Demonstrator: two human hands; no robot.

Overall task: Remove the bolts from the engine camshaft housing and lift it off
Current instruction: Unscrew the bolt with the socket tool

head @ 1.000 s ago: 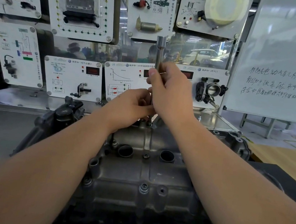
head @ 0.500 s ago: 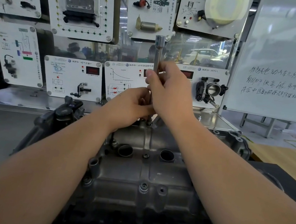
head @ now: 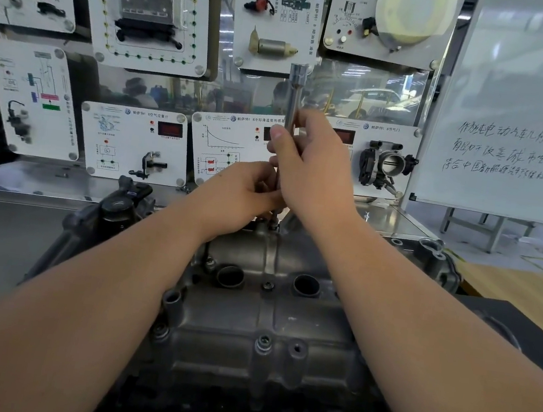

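The grey cast camshaft housing [head: 259, 315] lies in front of me on the engine, with two round wells and several bolts, one at its middle [head: 267, 286] and one near the front [head: 264, 343]. A long steel socket tool [head: 294, 94] stands upright on a bolt at the housing's far edge. My right hand [head: 313, 166] grips the tool's shaft, thumb against it. My left hand [head: 240, 195] pinches the lower end of the tool just above the housing; the bolt under it is mostly hidden by my fingers.
A wall of white training panels [head: 133, 142] with sensors stands behind the engine, and a throttle body [head: 386, 164] hangs at the right. A whiteboard [head: 524, 111] stands at the far right. A black intake part [head: 118, 206] sits left of the housing; a wooden tabletop [head: 521, 294] lies right.
My right hand has turned slightly on the tool's shaft, the thumb shifting. The tool stays upright on the same far bolt and my left hand stays at its base.
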